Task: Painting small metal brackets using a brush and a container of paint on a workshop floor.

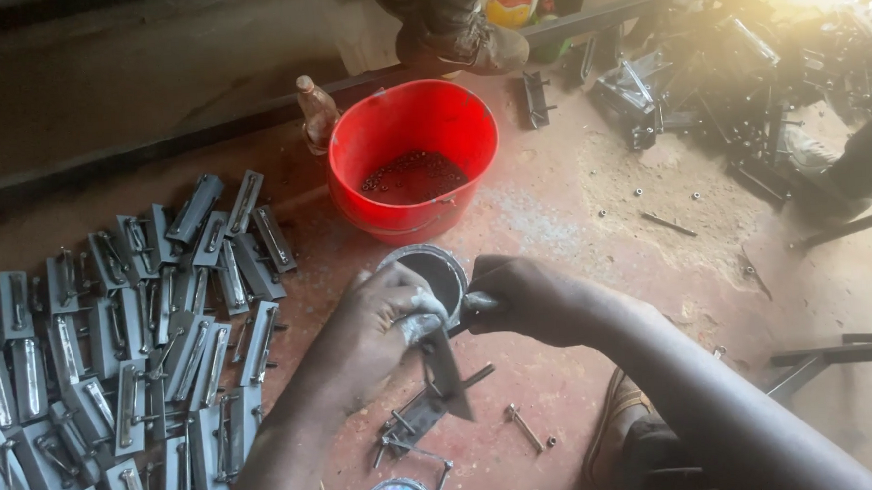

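Flat grey metal plate [445, 366], paint-smeared left hand [376, 328]

Red bucket [412, 127], grey metal latches [123, 341]

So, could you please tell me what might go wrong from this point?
The left hand holds a grey metal plate over the open paint tin, so grey paint might drip onto the floor or smear more onto the fingers. The loose bolts underneath could get splashed. The right hand works close to the tin and might tip it.
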